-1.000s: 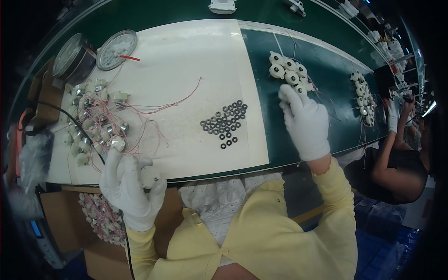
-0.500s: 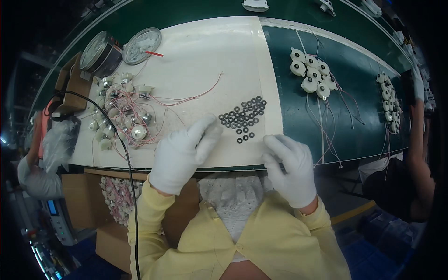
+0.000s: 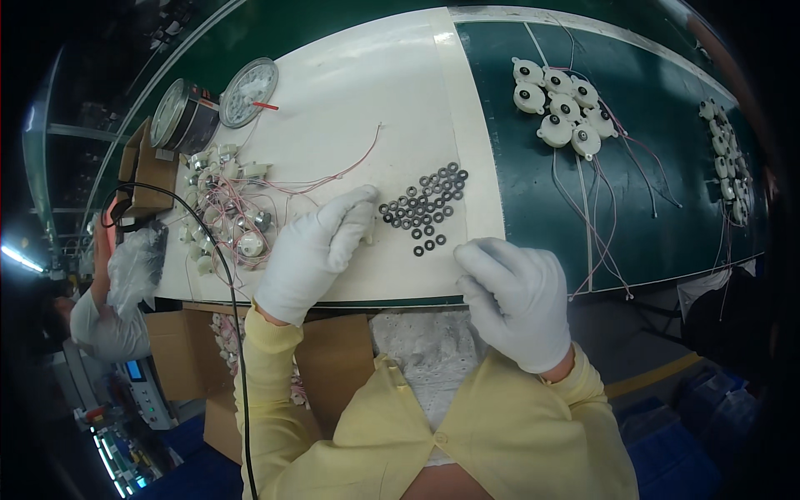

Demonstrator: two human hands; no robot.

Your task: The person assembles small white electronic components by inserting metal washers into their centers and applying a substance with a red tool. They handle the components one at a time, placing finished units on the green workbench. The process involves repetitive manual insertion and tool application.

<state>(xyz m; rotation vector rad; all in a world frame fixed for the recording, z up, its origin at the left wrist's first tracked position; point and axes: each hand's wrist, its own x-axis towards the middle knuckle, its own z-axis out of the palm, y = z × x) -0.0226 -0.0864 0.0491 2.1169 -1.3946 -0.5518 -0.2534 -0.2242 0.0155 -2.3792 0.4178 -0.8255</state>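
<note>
Many flat black rings [image 3: 425,201] lie mid-frame on the smooth white bench [image 3: 350,92], holes up, their cluster's long axis slanting toward upper right. The left hand [image 3: 313,257] and right hand [image 3: 521,304], cloth-gloved, curl their fingers; I cannot tell whether either pinches anything.

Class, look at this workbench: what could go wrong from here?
1. The small black rings lie loose between the left hand and right hand, close to both sets of fingertips; a careless brush could scatter them.
2. The wired parts at the left are piled up with their pink leads crossing, so pulling one might drag others along or strain a lead.
</note>
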